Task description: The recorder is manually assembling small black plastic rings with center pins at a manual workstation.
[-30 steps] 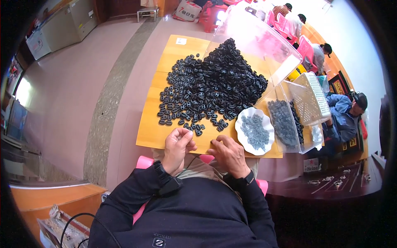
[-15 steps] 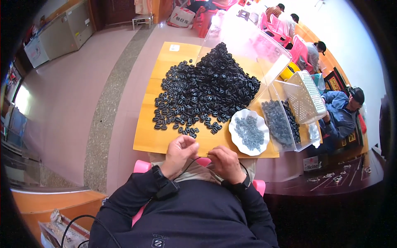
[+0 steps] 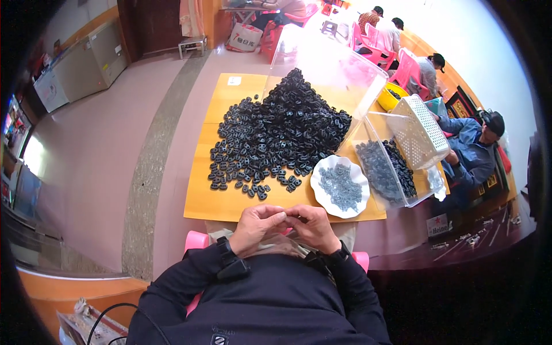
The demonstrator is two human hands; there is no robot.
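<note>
My left hand (image 3: 257, 229) and my right hand (image 3: 313, 225) meet just in front of the table's near edge, fingertips pinched together. What they hold between them is too small and covered to make out. Beyond them a large heap of small black plastic pieces with two holes each (image 3: 287, 123) spreads over the wooden table (image 3: 201, 198). Right of the heap stands a white scalloped plate (image 3: 318, 196) filled with small clear or grey pieces (image 3: 343, 187).
A clear plastic bin (image 3: 368, 86) lies tipped behind the heap. At right, another clear box (image 3: 409, 198) holds more black pieces, beside a white perforated basket (image 3: 422, 129). A yellow bowl (image 3: 388, 99) stands behind. A person in blue (image 3: 468, 149) sits at right; several others sit farther back.
My two hands have come together from a small gap, fingertips now touching. The view has shifted slightly, and the things on the table appear a little lower and to the left.
</note>
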